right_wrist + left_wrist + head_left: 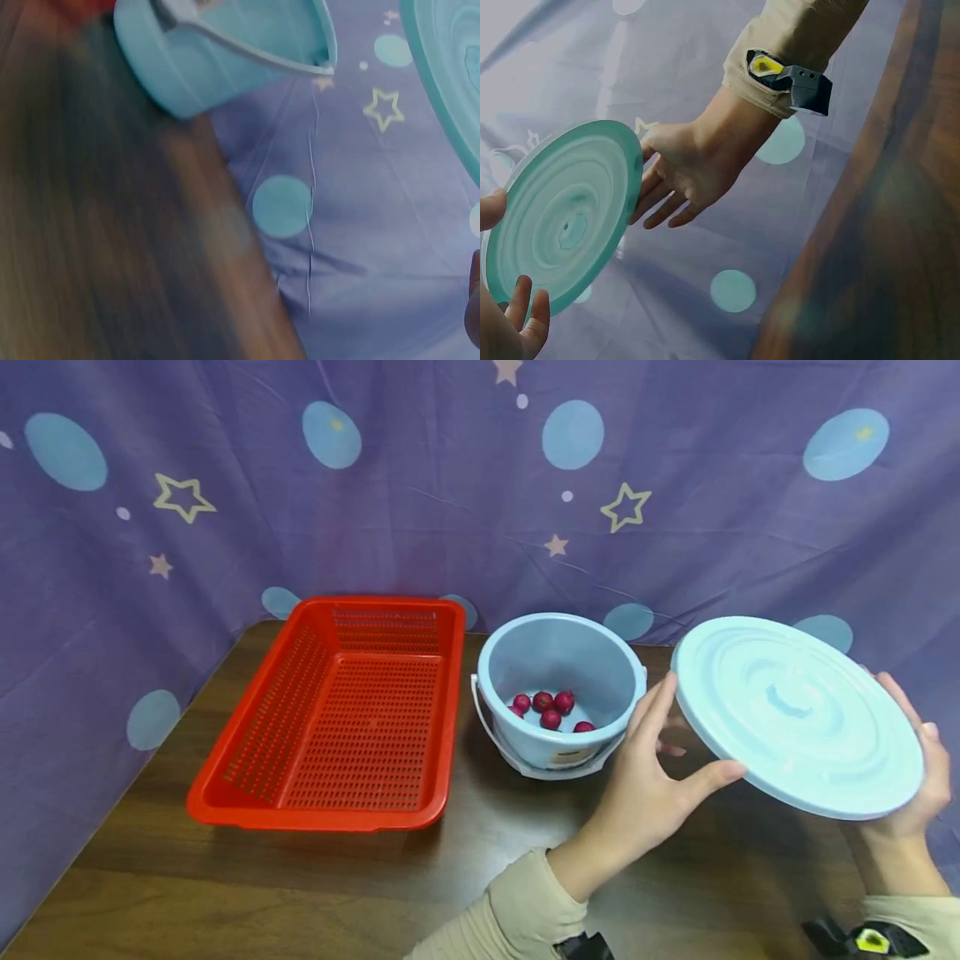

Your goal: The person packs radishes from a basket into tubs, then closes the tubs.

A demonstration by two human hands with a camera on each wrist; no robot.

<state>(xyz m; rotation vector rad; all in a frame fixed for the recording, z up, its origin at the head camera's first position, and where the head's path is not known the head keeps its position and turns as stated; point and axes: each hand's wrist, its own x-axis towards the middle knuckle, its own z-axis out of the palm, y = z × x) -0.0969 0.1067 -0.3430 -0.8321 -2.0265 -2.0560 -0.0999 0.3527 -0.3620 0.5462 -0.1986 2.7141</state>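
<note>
A round light-blue bucket lid (795,710) is tilted above the right side of the table, between both hands. My left hand (637,777) pinches its left edge, thumb at the near rim and fingers at the far side. On the opposite edge my right hand (918,785) holds it; the left wrist view shows the fingers of the right hand (694,169) stretched out behind the rim. Just left of the left hand stands the light-blue bucket (525,747), uncovered, with several small round red fruits (551,718) on its bottom.
A red perforated plastic basket (330,819) stands left of the bucket on the dark wooden table (300,893). The bucket's white handle (491,735) hangs down in front. A purple curtain (450,485) with stars and ovals rises behind the table.
</note>
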